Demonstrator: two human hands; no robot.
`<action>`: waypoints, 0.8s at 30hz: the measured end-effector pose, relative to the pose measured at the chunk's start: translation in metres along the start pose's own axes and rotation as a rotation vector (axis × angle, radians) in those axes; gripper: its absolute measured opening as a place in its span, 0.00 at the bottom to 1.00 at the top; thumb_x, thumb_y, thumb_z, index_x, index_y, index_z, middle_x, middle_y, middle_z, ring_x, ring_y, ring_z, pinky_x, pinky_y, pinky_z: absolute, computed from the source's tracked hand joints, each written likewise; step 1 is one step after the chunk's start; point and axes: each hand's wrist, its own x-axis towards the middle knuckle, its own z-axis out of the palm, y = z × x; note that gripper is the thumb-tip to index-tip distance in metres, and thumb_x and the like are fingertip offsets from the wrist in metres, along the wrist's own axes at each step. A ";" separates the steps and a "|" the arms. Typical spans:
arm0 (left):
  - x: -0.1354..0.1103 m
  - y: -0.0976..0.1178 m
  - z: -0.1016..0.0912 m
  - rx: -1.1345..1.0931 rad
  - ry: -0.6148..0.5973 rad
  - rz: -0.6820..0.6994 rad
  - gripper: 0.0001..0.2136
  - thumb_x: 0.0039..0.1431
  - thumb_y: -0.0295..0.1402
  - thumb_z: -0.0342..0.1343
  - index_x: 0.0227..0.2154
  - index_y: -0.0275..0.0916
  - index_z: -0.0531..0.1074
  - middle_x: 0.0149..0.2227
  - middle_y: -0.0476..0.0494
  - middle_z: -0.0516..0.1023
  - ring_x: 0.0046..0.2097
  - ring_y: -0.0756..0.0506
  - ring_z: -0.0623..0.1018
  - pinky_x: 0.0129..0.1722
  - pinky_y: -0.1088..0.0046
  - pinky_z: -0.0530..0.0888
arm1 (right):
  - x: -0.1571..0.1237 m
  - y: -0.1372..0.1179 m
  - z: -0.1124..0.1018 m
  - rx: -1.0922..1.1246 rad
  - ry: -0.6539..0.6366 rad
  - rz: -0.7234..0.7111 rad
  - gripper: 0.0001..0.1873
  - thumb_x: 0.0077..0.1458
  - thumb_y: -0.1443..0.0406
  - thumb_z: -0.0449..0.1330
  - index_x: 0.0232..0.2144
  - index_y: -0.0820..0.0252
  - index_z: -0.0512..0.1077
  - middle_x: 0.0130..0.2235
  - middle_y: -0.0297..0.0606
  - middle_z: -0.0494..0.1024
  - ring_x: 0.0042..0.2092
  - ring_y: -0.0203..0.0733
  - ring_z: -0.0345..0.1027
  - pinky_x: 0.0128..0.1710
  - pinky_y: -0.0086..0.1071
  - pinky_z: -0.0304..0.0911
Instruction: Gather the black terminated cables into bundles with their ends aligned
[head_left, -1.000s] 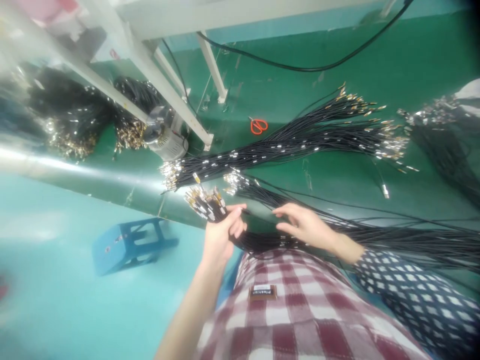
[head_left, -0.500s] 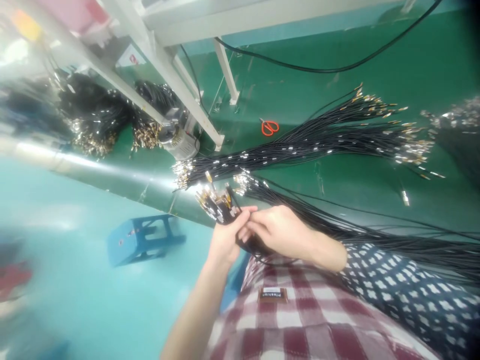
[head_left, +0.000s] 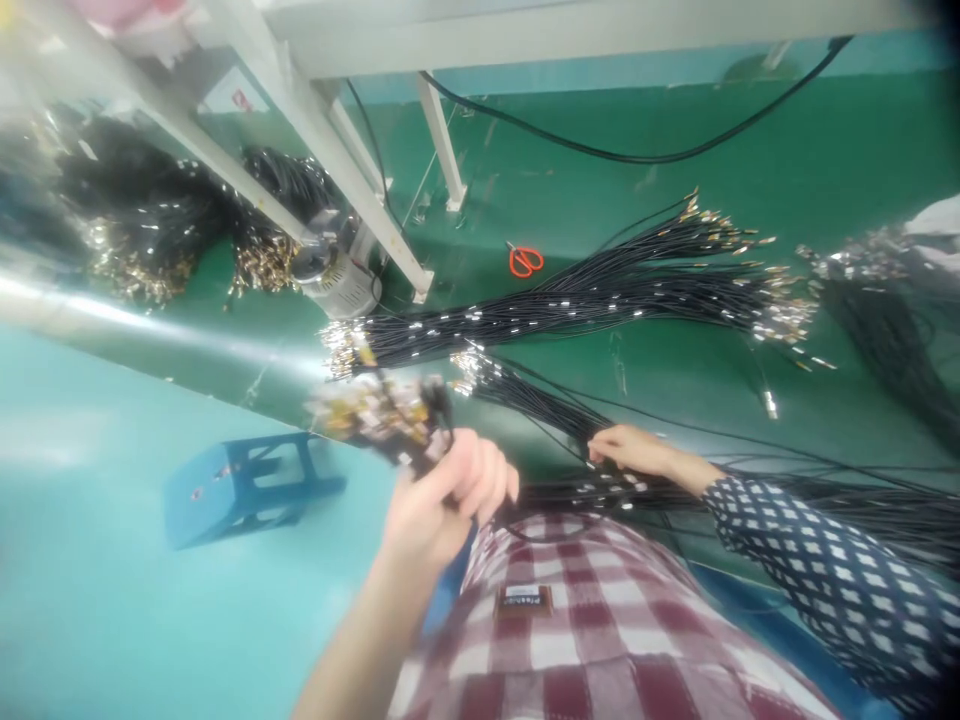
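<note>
My left hand (head_left: pixel 442 495) is closed around a bunch of thin black cables (head_left: pixel 390 415) whose gold and silver connector ends stick out to the left, blurred by motion. My right hand (head_left: pixel 637 450) rests on a loose bundle of black cables (head_left: pixel 540 400) lying on the green table (head_left: pixel 675 380) near its front edge; its fingers are curled on the strands. A larger bundle of black cables with metal ends (head_left: pixel 585 295) lies across the table behind both hands.
Orange-handled scissors (head_left: pixel 525 260) lie behind the big bundle. More cable heaps (head_left: pixel 150 230) sit at the far left and another cable heap (head_left: pixel 885 290) at the right edge. A grey metal cylinder (head_left: pixel 334 280) stands by white frame legs (head_left: pixel 352 180). A blue stool (head_left: pixel 240 485) is on the floor.
My two hands were together on the held bunch; now the right hand has moved right onto the table bundle, and the left has swung its bunch leftward.
</note>
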 end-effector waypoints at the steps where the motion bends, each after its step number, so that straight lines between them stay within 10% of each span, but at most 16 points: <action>1: -0.006 0.010 0.007 -0.008 -0.043 0.050 0.25 0.51 0.43 0.61 0.11 0.39 0.55 0.10 0.53 0.52 0.15 0.52 0.60 0.22 0.69 0.64 | -0.002 0.005 -0.003 -0.016 0.006 0.005 0.19 0.57 0.55 0.50 0.28 0.60 0.76 0.31 0.36 0.79 0.25 0.35 0.68 0.25 0.27 0.57; 4: -0.012 0.022 0.006 0.027 -0.098 0.152 0.29 0.47 0.45 0.63 0.08 0.38 0.50 0.08 0.52 0.50 0.14 0.51 0.61 0.17 0.71 0.59 | -0.006 0.007 -0.012 -0.060 0.001 0.011 0.17 0.57 0.59 0.51 0.26 0.60 0.76 0.29 0.35 0.79 0.25 0.34 0.70 0.25 0.26 0.58; 9: 0.020 -0.023 -0.037 0.012 0.414 -0.008 0.23 0.49 0.34 0.64 0.11 0.39 0.54 0.10 0.57 0.48 0.14 0.56 0.52 0.19 0.73 0.56 | 0.017 -0.026 -0.012 -0.193 0.176 -0.014 0.11 0.56 0.61 0.56 0.28 0.57 0.77 0.31 0.37 0.80 0.33 0.40 0.72 0.32 0.30 0.61; 16: 0.017 -0.035 -0.051 -0.074 0.398 -0.001 0.22 0.55 0.34 0.58 0.12 0.38 0.54 0.11 0.56 0.51 0.16 0.54 0.55 0.22 0.73 0.59 | 0.092 -0.097 0.028 -0.297 0.348 -0.149 0.06 0.54 0.64 0.62 0.36 0.59 0.76 0.45 0.45 0.76 0.47 0.47 0.71 0.44 0.34 0.62; 24: 0.017 -0.037 -0.058 -0.120 0.421 -0.012 0.20 0.57 0.32 0.56 0.12 0.38 0.56 0.11 0.55 0.53 0.16 0.54 0.56 0.24 0.73 0.60 | 0.093 -0.087 0.033 -0.089 0.420 -0.163 0.07 0.55 0.60 0.60 0.33 0.57 0.74 0.38 0.36 0.79 0.39 0.41 0.72 0.40 0.32 0.63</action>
